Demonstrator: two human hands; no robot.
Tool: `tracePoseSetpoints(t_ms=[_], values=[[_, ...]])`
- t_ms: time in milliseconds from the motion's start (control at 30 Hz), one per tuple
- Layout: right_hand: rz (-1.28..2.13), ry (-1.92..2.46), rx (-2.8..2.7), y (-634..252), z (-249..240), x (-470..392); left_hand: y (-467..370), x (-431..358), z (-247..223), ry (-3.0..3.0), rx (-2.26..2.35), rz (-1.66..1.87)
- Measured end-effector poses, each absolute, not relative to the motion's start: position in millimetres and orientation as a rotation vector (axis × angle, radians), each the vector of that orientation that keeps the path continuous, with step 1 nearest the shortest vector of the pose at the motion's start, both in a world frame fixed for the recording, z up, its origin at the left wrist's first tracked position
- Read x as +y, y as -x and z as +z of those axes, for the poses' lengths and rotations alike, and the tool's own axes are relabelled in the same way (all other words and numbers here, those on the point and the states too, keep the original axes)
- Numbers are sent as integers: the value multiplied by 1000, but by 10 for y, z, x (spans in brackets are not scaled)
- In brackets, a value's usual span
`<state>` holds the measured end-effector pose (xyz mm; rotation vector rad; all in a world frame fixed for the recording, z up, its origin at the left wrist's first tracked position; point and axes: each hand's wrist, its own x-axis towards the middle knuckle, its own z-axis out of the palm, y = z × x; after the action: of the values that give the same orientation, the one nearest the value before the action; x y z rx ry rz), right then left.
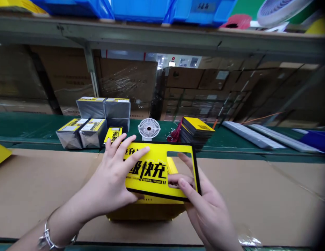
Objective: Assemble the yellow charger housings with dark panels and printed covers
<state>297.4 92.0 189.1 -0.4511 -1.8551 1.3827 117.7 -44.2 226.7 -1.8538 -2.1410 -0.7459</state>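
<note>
A yellow panel (154, 167) with a black border, black printed characters and a rectangular cutout at its right is held up in the middle of the view. My left hand (116, 170) lies with spread fingers over the panel's left part, its thumb at the lower edge. At the right end my right hand (204, 202) grips the panel, thumb in front and fingers showing through the cutout. Below and behind the panel is a yellow box (146, 212), mostly hidden by it.
Brown cardboard (256, 202) covers the near worktop. Behind stand wrapped stacks (91, 108), a small white fan (149, 129), a stack of yellow-topped cards (197, 129) and grey strips (252, 135). Blue bins (141, 10) sit on a shelf above. A yellow piece (1, 154) is at left.
</note>
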Motion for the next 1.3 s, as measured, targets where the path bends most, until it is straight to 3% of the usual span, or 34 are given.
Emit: tracePoseSetpoints(t_ms=[67, 233, 300, 700, 900, 1100, 1300], values=[[1358, 488, -1870, -2979, 1855, 945, -1128, -409, 2254, 1911, -2229, -722], [797, 623, -2335, -3063, 1709, 1123, -994, -368, 2108, 1924, -2448, -773], [747, 637, -2446, -3105, 1647, 1205, -979, -370, 2058, 1907, -2502, -812], [1098, 529, -2260, -3189, 1491, 1433, -1057, -359, 1978, 1913, -2590, -1054], [1286, 503, -2234, -3248, 1461, 1528, -1072, -277, 2012, 1978, -2604, -931], [1133, 551, -2441, -3242, 1687, 1515, -981, -326, 1909, 2077, -2557, -681], [1296, 336, -2494, -3032, 1671, 1845, -696, -652, 1791, 2120, -2673, -740]])
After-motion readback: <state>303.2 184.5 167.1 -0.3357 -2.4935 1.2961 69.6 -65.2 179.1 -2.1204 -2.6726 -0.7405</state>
